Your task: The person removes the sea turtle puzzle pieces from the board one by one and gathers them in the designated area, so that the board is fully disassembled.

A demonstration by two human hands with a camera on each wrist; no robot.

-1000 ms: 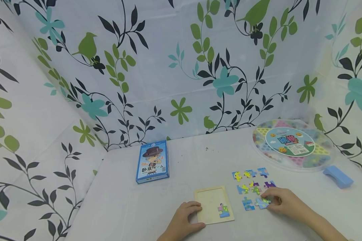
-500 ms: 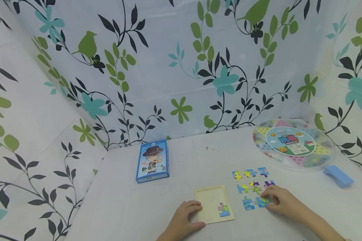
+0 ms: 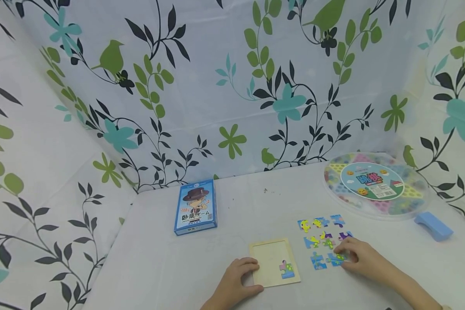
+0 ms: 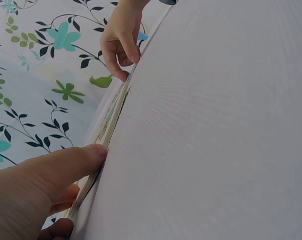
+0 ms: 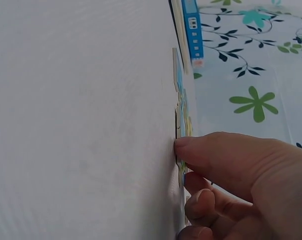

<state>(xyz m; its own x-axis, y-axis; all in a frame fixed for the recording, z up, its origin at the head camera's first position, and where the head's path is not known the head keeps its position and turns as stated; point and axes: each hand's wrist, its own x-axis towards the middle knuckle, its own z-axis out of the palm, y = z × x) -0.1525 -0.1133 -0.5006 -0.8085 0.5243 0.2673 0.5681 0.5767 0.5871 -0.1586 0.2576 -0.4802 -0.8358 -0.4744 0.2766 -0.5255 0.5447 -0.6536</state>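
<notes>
My left hand (image 3: 237,282) grips the left side of a light wooden puzzle tray (image 3: 273,240), thumb at its near corner and fingers on its edge. One jigsaw piece, pink, green and blue (image 3: 287,270), lies in the tray's lower right corner. To the right, my right hand (image 3: 360,257) pinches a blue and green jigsaw piece (image 3: 335,259) at the near right of a group of loose pieces (image 3: 317,261). In the right wrist view the thumb (image 5: 205,148) presses that piece's edge, close to the table. My fingers partly cover it.
A blue card game box (image 3: 195,208) lies at the back left. At the back right is a round clear case (image 3: 333,196) with a colourful label, and a light blue block-like object (image 3: 434,227) sits beside it. Patterned cloth (image 3: 201,86) hangs behind the white table.
The piece under my right hand has shifted slightly and lies straighter beside its neighbour than a second ago. The left hand and the tray stay in place.
</notes>
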